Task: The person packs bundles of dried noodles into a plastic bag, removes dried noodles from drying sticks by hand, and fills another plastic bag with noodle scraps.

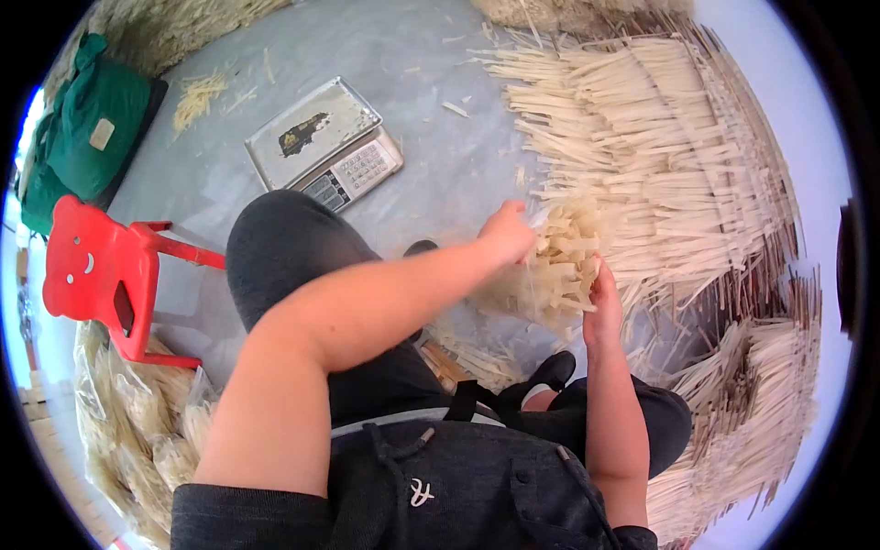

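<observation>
Clear bag [539, 295] of pale strips [570, 240] at the view's three o'clock: left hand [509, 235] pinching its rim, bag's ten; right hand [602, 308] touching its four, fingers half hidden, can't tell if clamped! View's eight: bulging bags [137, 403], contents hazy.

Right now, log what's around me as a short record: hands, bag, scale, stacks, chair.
Left hand: at the open edge of a clear bag, exact hold unclear
Right hand: against the bag's right side
Bag contents: pale flat strips
Scale: on the grey floor, ahead of the left knee
Stacked strips: spread beyond the bag, to the right
Red chair: far left, a dark flat item on it
Green bag: upper left
</observation>
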